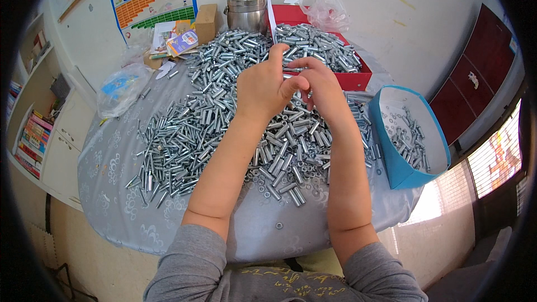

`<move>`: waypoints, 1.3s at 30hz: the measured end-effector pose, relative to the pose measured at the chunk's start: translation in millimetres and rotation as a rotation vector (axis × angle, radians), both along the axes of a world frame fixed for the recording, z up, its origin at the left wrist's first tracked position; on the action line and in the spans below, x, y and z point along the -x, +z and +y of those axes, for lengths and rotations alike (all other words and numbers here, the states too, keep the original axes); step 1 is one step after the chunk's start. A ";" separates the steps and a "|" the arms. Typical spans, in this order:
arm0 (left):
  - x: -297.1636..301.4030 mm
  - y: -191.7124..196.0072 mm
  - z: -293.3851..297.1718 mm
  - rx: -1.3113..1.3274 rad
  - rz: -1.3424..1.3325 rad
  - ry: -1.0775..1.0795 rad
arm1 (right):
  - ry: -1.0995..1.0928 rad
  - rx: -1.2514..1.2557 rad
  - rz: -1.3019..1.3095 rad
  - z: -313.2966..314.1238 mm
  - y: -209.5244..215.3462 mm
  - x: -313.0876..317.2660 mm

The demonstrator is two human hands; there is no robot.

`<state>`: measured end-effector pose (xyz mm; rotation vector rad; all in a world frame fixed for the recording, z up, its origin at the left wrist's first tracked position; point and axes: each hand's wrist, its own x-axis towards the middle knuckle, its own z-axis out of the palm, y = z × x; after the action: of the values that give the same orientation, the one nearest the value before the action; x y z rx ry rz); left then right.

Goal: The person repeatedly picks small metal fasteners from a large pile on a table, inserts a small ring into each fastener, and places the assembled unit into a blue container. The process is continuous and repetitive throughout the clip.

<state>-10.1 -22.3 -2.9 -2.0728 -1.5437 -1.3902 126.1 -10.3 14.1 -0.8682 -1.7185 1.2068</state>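
Note:
My left hand (pixel 262 88) is raised over a large heap of shiny metal bolts and sleeves (pixel 190 128). Its index finger points up and away and its thumb reaches toward my right hand; the other fingers are curled out of sight, and whatever they hold is hidden. Close beside it, my right hand (pixel 325 90) has bent fingers closed near the left thumb. A small glint of metal (pixel 310 94) shows at its fingertips, too small to name. Below the hands, short thick sleeves (pixel 282 156) and several small nuts and washers (pixel 268 182) lie at the heap's near edge.
A blue fabric bin (pixel 400 162) with loose metal parts stands at the right. Behind the heap are a red box (pixel 358 81) full of metal pieces, a steel pot (pixel 246 11) and a cardboard box (pixel 207 22). A plastic bag (pixel 123 89) lies left on the grey tablecloth (pixel 112 201).

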 end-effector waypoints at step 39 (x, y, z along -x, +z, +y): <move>-1.6 -7.8 4.4 0.082 -0.035 0.040 | 0.031 0.158 0.196 4.8 0.5 0.3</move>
<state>-8.4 -17.9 -10.7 -2.0618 -1.6744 -1.3785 125.8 -5.6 14.6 -0.7901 -1.4999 1.4151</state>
